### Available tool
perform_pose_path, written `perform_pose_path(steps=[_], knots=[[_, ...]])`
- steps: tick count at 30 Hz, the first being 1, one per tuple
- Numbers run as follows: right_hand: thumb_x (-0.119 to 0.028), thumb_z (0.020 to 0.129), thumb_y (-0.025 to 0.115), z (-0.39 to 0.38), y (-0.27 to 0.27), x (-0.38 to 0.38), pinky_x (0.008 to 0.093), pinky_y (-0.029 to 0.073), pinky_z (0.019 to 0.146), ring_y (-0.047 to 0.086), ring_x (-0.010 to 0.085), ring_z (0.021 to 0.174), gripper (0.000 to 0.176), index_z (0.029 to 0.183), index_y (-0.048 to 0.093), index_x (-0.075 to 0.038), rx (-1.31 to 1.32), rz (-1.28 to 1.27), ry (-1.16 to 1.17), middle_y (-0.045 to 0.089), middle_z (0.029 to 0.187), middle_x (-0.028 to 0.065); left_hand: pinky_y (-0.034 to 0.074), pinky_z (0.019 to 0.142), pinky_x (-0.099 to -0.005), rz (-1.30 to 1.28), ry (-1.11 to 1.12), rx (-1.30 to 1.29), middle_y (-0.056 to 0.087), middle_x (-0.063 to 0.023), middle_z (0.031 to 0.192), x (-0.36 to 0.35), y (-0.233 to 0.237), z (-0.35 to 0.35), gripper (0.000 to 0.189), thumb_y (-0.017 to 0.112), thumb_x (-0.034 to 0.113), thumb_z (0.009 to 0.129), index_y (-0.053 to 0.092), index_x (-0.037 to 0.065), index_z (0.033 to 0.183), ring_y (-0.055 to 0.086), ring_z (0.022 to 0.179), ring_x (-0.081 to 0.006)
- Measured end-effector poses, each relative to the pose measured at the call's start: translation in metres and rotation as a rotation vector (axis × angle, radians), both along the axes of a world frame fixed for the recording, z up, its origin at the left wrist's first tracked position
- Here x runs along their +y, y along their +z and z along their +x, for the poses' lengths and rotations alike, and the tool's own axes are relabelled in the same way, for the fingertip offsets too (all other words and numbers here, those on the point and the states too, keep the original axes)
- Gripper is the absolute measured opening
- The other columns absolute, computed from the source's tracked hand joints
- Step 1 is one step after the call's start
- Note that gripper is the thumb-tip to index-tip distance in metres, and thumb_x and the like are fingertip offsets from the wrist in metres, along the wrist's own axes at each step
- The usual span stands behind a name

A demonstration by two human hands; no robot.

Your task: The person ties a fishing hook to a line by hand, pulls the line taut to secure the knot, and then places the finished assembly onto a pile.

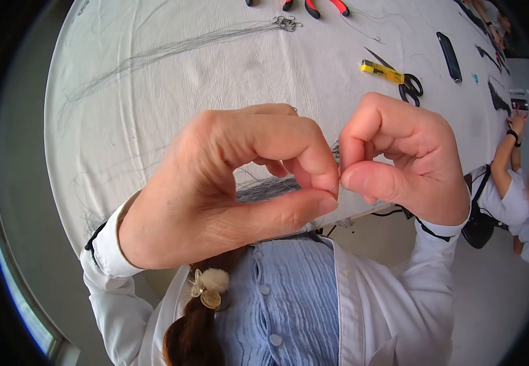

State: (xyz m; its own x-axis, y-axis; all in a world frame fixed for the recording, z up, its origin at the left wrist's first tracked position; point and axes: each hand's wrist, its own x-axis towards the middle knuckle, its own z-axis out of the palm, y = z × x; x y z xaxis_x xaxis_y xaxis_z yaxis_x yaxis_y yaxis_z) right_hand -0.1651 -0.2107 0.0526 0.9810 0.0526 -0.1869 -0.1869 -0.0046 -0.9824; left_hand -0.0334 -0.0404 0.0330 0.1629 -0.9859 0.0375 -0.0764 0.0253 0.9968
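Note:
My left hand (258,177) is raised over the near table edge, thumb and index finger pinched together. Close to its right, my right hand (401,158) also pinches, thumb against curled index finger. The fingertips of both almost meet, and a very fine wire seems to run between them, too small to see fully. Behind and below the hands lies a bundle of thin grey wires (269,189), partly hidden by the left hand. Farther back another bundle of long grey wires (185,46) ends in a tangle of small loops on the right.
On the white-covered table (203,85) lie black-handled scissors (411,88), a yellow tool (381,71), a phone (449,57) and red-and-black pliers (328,7). Loose strands trail near the pliers. At the right, another person (511,177) reaches onto the table.

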Motion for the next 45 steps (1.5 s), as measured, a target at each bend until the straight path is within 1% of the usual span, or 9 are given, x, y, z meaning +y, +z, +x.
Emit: perform_pose_path(steps=[4,10,17,22,24,30,34,38,45], knots=[[-0.002,0.078,0.063,-0.001,0.006,-0.001,0.0206,0.042,0.063,0.052,0.0071,0.067,0.012,0.086,0.054,0.001,-0.077,-0.067,0.053,0.056,0.074,0.0025,0.043,0.071,-0.0309,0.070,0.218,0.357,0.058,-0.0087,0.077,0.011,0.019,-0.004,0.012,0.067,0.012,0.072,0.058,0.005,0.073,0.056,0.076,-0.0155],[-0.003,0.082,0.059,-0.006,-0.020,-0.026,0.0190,0.042,0.062,0.050,0.0035,0.066,0.003,0.083,0.057,-0.001,0.102,-0.130,0.016,0.056,0.074,-0.0014,0.056,0.058,-0.0277,-0.016,0.414,0.302,0.050,-0.0010,0.054,0.042,0.005,0.005,0.026,0.064,0.028,0.084,0.049,0.008,0.075,0.054,0.045,-0.0088],[0.001,0.080,0.059,-0.029,-0.021,-0.042,0.0202,0.043,0.063,0.052,0.0057,0.068,0.003,0.083,0.058,0.000,0.170,-0.177,-0.104,0.058,0.074,0.0006,0.039,0.044,-0.0173,0.042,0.427,0.271,0.047,-0.0015,0.057,0.080,0.012,0.023,0.029,0.067,0.027,0.080,0.050,0.004,0.075,0.044,0.047,-0.0051],[0.008,0.071,0.062,-0.049,0.001,-0.049,0.0237,0.047,0.063,0.056,0.0144,0.064,0.013,0.082,0.060,0.002,-0.388,-0.135,-0.095,0.061,0.075,0.0080,0.039,0.047,-0.0180,0.119,0.420,0.239,0.050,-0.0031,0.059,0.092,0.009,0.032,0.029,0.071,0.025,0.076,0.052,0.003,0.073,0.046,0.049,-0.0060],[0.006,0.072,0.063,-0.049,0.014,-0.052,0.0236,0.047,0.058,0.052,0.0152,0.059,0.011,0.079,0.057,0.000,-0.415,-0.145,-0.009,0.057,0.071,0.0077,0.041,0.051,-0.0186,0.220,0.433,0.204,0.053,-0.0035,0.063,0.094,0.006,0.033,0.029,0.074,0.023,0.073,0.056,0.001,0.073,0.050,0.052,-0.0069],[-0.010,0.078,0.071,-0.055,0.039,-0.046,0.0215,0.038,0.045,0.040,0.0113,0.057,0.026,0.075,0.045,-0.007,-0.398,-0.021,-0.342,0.045,0.067,0.0036,0.043,0.058,-0.0188,0.228,0.352,0.186,0.058,-0.0039,0.071,0.098,-0.006,0.053,0.016,0.072,0.011,0.077,0.059,0.001,0.077,0.054,0.061,-0.0070],[-0.004,0.083,0.062,-0.046,0.046,-0.046,0.0224,0.035,0.043,0.037,0.0115,0.057,0.023,0.073,0.042,-0.006,-0.447,0.170,-0.322,0.043,0.067,0.0052,0.047,0.064,-0.0208,0.304,0.277,0.166,0.061,-0.0038,0.074,0.092,-0.012,0.064,0.008,0.067,0.003,0.079,0.060,0.001,0.079,0.058,0.067,-0.0088],[0.009,0.076,0.061,-0.012,0.041,-0.007,0.0233,0.038,0.046,0.046,0.0134,0.059,0.017,0.075,0.048,-0.002,-0.475,0.420,-0.258,0.053,0.070,0.0087,0.050,0.077,-0.0239,0.363,0.227,-0.063,0.063,-0.0052,0.079,0.078,-0.017,0.072,0.003,0.059,0.001,0.085,0.058,0.001,0.082,0.064,0.080,-0.0112],[0.003,0.072,0.068,0.053,0.022,0.098,0.0295,0.048,0.060,0.061,0.0222,0.076,0.020,0.091,0.062,0.004,-0.575,-0.033,0.463,0.062,0.084,0.0111,0.044,0.090,-0.0257,0.138,0.413,0.306,0.064,-0.0088,0.101,0.043,-0.023,0.082,0.003,0.055,0.013,0.090,0.055,0.011,0.089,0.058,0.104,-0.0161]])
